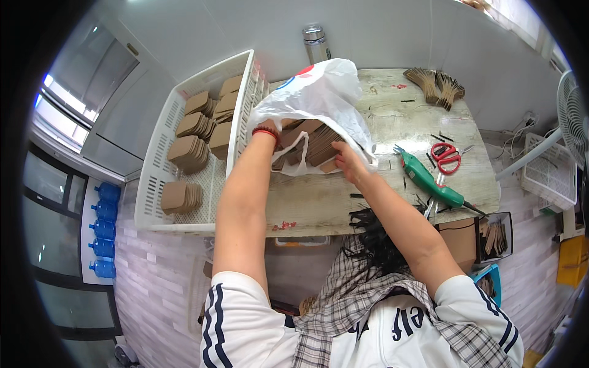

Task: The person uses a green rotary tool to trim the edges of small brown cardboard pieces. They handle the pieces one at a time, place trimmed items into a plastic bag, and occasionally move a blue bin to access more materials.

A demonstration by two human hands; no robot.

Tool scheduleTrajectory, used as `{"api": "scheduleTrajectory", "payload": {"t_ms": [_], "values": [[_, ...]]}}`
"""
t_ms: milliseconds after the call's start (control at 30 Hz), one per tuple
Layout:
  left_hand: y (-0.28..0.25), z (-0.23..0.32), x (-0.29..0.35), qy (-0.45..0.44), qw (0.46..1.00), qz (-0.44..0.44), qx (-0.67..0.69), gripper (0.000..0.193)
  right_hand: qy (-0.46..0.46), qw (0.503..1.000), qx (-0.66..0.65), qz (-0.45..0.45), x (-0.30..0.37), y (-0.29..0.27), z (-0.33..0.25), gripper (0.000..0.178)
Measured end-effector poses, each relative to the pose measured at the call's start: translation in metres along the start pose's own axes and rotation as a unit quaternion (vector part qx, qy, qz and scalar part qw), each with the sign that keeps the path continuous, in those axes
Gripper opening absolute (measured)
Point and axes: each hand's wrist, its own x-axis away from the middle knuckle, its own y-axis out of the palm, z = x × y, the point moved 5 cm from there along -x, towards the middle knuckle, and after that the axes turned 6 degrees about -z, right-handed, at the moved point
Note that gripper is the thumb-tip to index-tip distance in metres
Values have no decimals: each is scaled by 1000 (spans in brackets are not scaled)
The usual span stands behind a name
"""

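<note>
Now hands [307, 144] in plastic bag [319, 92] w/ cardboard tags [316, 144]

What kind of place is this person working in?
Probably a small home workshop for piecework. Both hands, left hand and right hand, reach into a plastic bag of brown card tags, more stacks fill a white crate, and scissors lie on the worn table.

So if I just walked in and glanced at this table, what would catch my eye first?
Probably the white plastic bag at the middle of the table, with both hands in it: the left hand inside its mouth, the right hand on the brown card pieces spilling out. Next, the white basket of stacked brown cards on the left, and the red scissors beside a green tool on the right.
</note>
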Motion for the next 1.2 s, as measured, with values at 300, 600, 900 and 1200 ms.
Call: {"api": "scheduleTrajectory", "payload": {"t_ms": [300,600,900,1200], "values": [[-22,-1,-23,11,994,3,104,37,-184,953,239,6,-11,-67,-28,39],[-14,4,-15,14,988,-3,151,35,-112,986,18,125,10,-59,-29,17],[-8,-2,-3,9,980,-7,200,34,-77,997,-26,20,13,-5,-36,40],[0,0,1,11,969,-4,246,33,9,993,-106,44,-62,-14,-10,44]]}}
